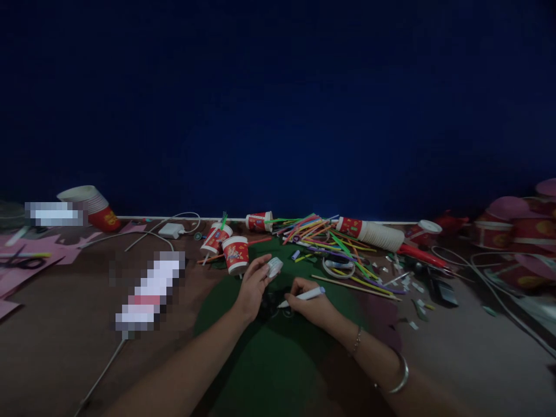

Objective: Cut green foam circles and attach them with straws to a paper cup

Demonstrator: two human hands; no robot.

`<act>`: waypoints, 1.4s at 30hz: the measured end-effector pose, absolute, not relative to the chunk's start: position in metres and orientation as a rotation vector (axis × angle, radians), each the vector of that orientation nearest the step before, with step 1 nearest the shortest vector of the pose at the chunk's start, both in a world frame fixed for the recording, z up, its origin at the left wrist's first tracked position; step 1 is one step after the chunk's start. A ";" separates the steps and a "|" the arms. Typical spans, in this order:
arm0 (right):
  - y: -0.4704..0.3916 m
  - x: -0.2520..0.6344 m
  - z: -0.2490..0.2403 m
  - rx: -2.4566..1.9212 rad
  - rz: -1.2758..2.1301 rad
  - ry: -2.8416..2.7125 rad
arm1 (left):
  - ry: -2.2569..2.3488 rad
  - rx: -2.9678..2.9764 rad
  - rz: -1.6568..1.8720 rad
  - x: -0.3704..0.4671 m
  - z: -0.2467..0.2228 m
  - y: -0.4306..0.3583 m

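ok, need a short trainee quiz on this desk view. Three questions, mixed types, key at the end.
1. Which hand holds the white marker pen with a pale blue end?
2. True or false: the multicoloured pile of thin straws lies nearer the wearer than that pen.
3. The flat, round-edged sheet beneath the pen is:
a) pink
b) green
c) white

Key
1. The right hand.
2. False; the pile lies beyond the pen, toward the dark blue backdrop.
3. b
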State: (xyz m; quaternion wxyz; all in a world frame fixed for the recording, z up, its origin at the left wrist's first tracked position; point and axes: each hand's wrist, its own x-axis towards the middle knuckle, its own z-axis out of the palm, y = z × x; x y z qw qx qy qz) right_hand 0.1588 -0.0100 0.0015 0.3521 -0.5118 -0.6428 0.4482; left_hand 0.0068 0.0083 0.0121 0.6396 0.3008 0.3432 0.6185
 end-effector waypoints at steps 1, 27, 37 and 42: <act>-0.010 0.159 0.001 -1.321 1.155 -1.671 | 0.780 0.687 1.409 0.007 0.012 0.008; -0.012 0.159 0.005 -1.269 1.207 -1.646 | 0.789 0.678 1.399 0.006 0.010 0.009; -0.020 0.157 0.016 -1.123 1.402 -1.455 | 0.786 0.581 1.396 0.005 0.017 0.008; -0.023 0.153 0.014 -1.176 1.379 -1.604 | 0.792 0.603 1.402 0.006 0.016 0.009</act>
